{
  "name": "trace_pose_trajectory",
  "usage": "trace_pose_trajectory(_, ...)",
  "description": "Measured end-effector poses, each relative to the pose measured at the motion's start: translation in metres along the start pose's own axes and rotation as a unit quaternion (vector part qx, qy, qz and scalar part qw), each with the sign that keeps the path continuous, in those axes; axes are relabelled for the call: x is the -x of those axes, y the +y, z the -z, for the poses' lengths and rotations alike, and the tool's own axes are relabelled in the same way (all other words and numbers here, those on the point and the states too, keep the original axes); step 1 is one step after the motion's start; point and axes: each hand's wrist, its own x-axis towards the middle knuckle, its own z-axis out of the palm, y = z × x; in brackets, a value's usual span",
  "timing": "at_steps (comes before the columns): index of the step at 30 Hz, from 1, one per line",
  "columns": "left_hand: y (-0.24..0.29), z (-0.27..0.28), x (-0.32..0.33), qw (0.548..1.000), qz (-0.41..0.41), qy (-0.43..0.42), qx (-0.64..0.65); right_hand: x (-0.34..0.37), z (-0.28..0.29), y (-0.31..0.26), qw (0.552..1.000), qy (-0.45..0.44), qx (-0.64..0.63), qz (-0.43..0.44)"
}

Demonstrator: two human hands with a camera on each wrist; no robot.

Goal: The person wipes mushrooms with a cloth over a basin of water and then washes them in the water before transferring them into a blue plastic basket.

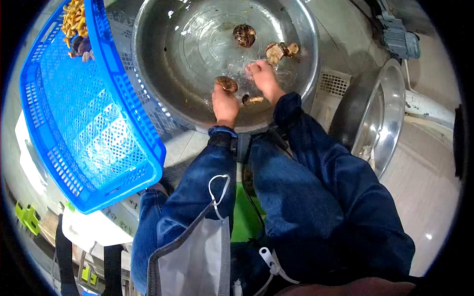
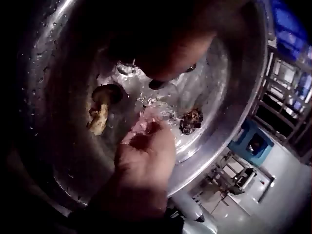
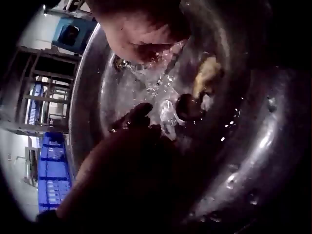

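Note:
A large metal basin point(image 1: 148, 74) holds water and several mushrooms. My left hand point(image 1: 225, 106) grips a brown-capped mushroom point(image 1: 227, 84) over the basin's near side. To its right, my right hand point(image 1: 266, 80) has its fingers loosely bent in splashing water, with nothing seen between them. A small mushroom with a pale stem point(image 1: 256, 99) lies between the hands, nearer the rim; the left wrist view shows its stem point(image 2: 99, 119) too. Farther off are a dark round mushroom point(image 1: 244, 35) and a pale, broken-looking mushroom point(image 1: 274, 53). In the right wrist view, shadow hides most of the left hand's grip.
A blue perforated basket point(image 1: 89, 128) stands close on the left, with yellow-orange pieces point(image 1: 75, 22) and a dark mushroom point(image 1: 80, 45) at its far end. Another metal basin point(image 1: 392, 113) leans on its side at the right. A face mask point(image 1: 192, 251) hangs in the foreground.

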Motion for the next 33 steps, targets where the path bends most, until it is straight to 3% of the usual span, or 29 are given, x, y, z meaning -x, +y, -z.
trace_pose_trajectory(1, 0.005, 0.003, 0.004, 0.999, 0.007, -0.019, 0.034, 0.01, -0.01, 0.006, 0.999, 0.021, 0.027, -0.017)
trace_pose_trajectory(3, 0.036, 0.021, 0.014, 0.993, 0.021, -0.059, 0.101, 0.041, -0.016, -0.025, 0.973, -0.132, -0.187, 0.038)
trace_pose_trajectory(4, -0.023, -0.015, -0.005, 0.997, -0.034, -0.069, -0.015, 0.044, -0.022, -0.028, 0.967, -0.191, -0.145, 0.086)
trace_pose_trajectory(5, 0.008, 0.005, 0.007, 0.997, 0.003, -0.07, 0.024, 0.042, -0.027, -0.026, 0.954, -0.249, -0.102, 0.133)
trace_pose_trajectory(6, 0.006, 0.003, 0.009, 0.996, -0.033, -0.084, -0.002, 0.027, -0.039, -0.01, 0.938, -0.226, 0.055, 0.258)
trace_pose_trajectory(9, 0.003, 0.001, 0.01, 0.991, -0.096, -0.088, 0.023, 0.027, -0.032, -0.042, 0.976, -0.193, 0.082, 0.058)
trace_pose_trajectory(10, -0.006, -0.009, 0.005, 0.989, -0.08, -0.093, 0.08, 0.007, -0.043, -0.012, 0.974, -0.207, -0.062, 0.07)
trace_pose_trajectory(13, -0.007, -0.007, 0.004, 0.979, -0.078, -0.096, 0.161, 0.032, -0.046, -0.023, 0.962, -0.13, 0.07, 0.229)
trace_pose_trajectory(14, 0.004, 0.0, 0.008, 0.988, -0.036, -0.068, 0.135, 0.043, -0.043, -0.03, 0.947, -0.124, 0.105, 0.278)
trace_pose_trajectory(17, 0.013, 0.007, 0.014, 0.979, -0.162, -0.082, 0.092, 0.021, -0.029, -0.024, 0.983, -0.161, -0.056, 0.061)
trace_pose_trajectory(18, 0.011, 0.0, 0.013, 0.961, -0.18, -0.08, 0.193, 0.034, -0.011, -0.045, 0.981, -0.153, -0.114, -0.029)
trace_pose_trajectory(19, 0.007, -0.001, 0.013, 0.959, -0.151, -0.095, 0.22, 0.023, -0.009, -0.028, 0.972, -0.126, -0.193, -0.038)
trace_pose_trajectory(21, 0.009, 0.0, 0.006, 0.948, -0.099, -0.117, 0.28, 0.004, -0.01, 0.01, 1.0, -0.015, -0.022, 0.002)
trace_pose_trajectory(22, -0.008, -0.013, -0.001, 0.978, -0.088, -0.063, 0.179, 0.014, -0.011, 0.012, 0.998, -0.043, -0.037, 0.012)
trace_pose_trajectory(25, -0.07, -0.05, -0.017, 0.973, -0.209, -0.07, 0.07, 0.039, -0.01, -0.027, 0.96, -0.15, -0.145, -0.186)
trace_pose_trajectory(27, -0.097, -0.075, -0.023, 0.969, -0.242, -0.039, 0.036, 0.048, -0.008, -0.039, 0.976, -0.148, -0.107, -0.12)
trace_pose_trajectory(28, -0.102, -0.076, -0.024, 0.963, -0.265, -0.03, -0.048, 0.039, -0.007, -0.032, 0.977, -0.166, -0.094, -0.097)
trace_pose_trajectory(29, -0.067, -0.052, -0.016, 0.975, -0.161, -0.086, 0.125, 0.033, -0.006, -0.026, 0.977, -0.186, -0.079, -0.074)
trace_pose_trajectory(30, -0.028, -0.025, -0.007, 0.947, -0.047, -0.103, 0.3, 0.032, -0.002, -0.018, 0.95, -0.242, -0.185, -0.065)
trace_pose_trajectory(33, -0.014, -0.012, -0.003, 0.972, -0.032, -0.107, 0.207, 0.04, 0.002, -0.033, 0.952, -0.183, -0.217, -0.113)
